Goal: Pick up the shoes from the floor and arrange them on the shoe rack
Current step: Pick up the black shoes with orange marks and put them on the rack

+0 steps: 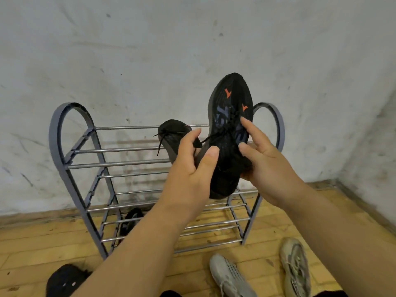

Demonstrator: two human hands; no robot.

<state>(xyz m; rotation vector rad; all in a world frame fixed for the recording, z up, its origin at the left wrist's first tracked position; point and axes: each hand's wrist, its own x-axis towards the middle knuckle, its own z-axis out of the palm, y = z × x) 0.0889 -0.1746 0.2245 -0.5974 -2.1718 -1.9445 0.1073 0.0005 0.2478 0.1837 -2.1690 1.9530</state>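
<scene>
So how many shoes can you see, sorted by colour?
Black: 3 (upright shoe, shoe behind it, low shoe in the rack)
Grey: 2 (left grey shoe, right grey shoe)
Total: 5. The dark thing at lower left is too unclear to count.

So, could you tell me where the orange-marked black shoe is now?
The orange-marked shoe is right of centre in the head view, held toe-up between the left hand and right hand, in front of the shoe rack, beside a second black shoe.
</scene>
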